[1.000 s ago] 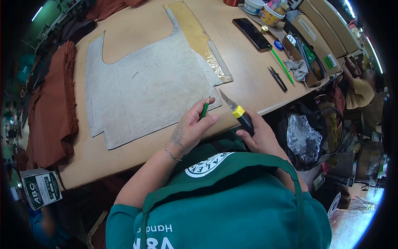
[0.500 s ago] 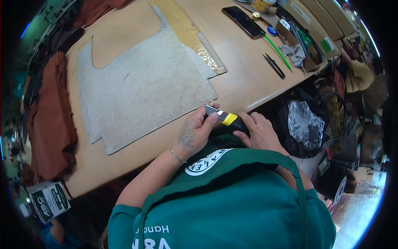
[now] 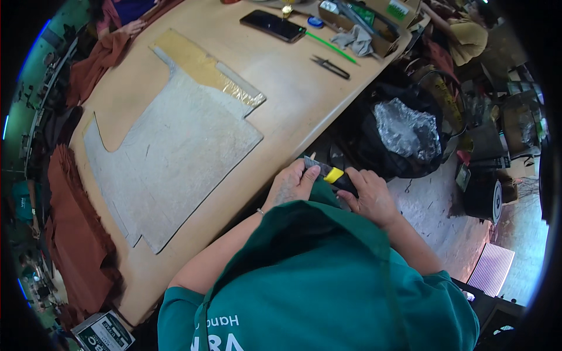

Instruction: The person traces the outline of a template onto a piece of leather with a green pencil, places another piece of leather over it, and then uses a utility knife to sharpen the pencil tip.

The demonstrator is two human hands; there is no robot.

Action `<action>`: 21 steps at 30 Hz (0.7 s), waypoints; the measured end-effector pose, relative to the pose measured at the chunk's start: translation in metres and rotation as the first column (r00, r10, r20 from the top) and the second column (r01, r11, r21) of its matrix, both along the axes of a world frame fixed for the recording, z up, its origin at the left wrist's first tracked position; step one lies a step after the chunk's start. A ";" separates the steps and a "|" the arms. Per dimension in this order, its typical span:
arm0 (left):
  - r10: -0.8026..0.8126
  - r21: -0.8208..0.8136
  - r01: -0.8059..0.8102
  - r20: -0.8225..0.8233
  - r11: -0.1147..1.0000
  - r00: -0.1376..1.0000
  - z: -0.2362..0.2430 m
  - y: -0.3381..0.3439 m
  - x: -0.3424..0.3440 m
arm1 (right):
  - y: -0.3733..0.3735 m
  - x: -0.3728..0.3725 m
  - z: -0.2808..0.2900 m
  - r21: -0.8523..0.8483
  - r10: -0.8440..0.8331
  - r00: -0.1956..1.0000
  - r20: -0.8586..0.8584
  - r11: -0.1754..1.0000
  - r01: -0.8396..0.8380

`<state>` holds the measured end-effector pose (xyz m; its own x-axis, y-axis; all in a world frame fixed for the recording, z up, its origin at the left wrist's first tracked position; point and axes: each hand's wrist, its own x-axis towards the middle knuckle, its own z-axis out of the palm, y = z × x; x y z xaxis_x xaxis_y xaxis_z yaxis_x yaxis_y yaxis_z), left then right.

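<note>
Both my hands hold a utility knife (image 3: 333,175) with a black handle and a yellow collar, in front of the table's edge. My left hand (image 3: 291,186) pinches the blade end between thumb and fingers. My right hand (image 3: 372,198) is closed around the dark handle. A small pale tip shows just beyond my left fingertips; I cannot make out what it is. On the table to the left lies a large flat grey template (image 3: 175,146) with a curved cut-out and a strip of yellowish tape along its far part. Neither hand touches it.
Stacked reddish-brown material (image 3: 76,228) lines the table's left side. A phone (image 3: 273,26), thread snips (image 3: 331,67), a green stick (image 3: 332,48) and an open box (image 3: 374,41) sit at the far side. A black bag with clear plastic (image 3: 408,130) stands right. Another person's hand (image 3: 132,27) rests far left.
My view has turned, so the table and template appear shifted left. Both hands keep hold of the knife, now farther from the template. Another person's hand has come into view at the far left.
</note>
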<state>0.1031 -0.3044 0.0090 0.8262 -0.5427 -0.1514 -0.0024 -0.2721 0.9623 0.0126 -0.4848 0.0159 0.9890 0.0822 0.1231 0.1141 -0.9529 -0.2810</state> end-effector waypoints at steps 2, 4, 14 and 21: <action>0.000 -0.029 0.001 0.048 1.000 0.999 -0.002 -0.011 0.000 | -0.007 -0.005 0.000 0.008 -0.026 0.999 0.021 1.000 0.025; -0.061 0.159 0.054 0.040 0.986 0.997 0.004 -0.019 0.002 | -0.011 -0.010 -0.001 0.044 -0.084 0.996 0.010 0.996 0.084; -0.117 -0.058 0.116 -0.017 0.992 0.993 -0.010 -0.040 0.007 | -0.028 -0.014 -0.007 0.191 -0.135 0.991 0.017 0.973 0.130; -0.221 0.024 0.227 -0.155 0.974 0.963 0.010 -0.036 0.011 | -0.034 -0.009 -0.006 0.191 -0.065 0.998 -0.019 0.979 0.068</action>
<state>0.1138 -0.3404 0.0187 0.6500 -0.7021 -0.2908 0.0764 -0.3204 0.9442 0.0037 -0.5188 0.0095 0.9930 -0.0076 0.1177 0.0477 -0.8865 -0.4602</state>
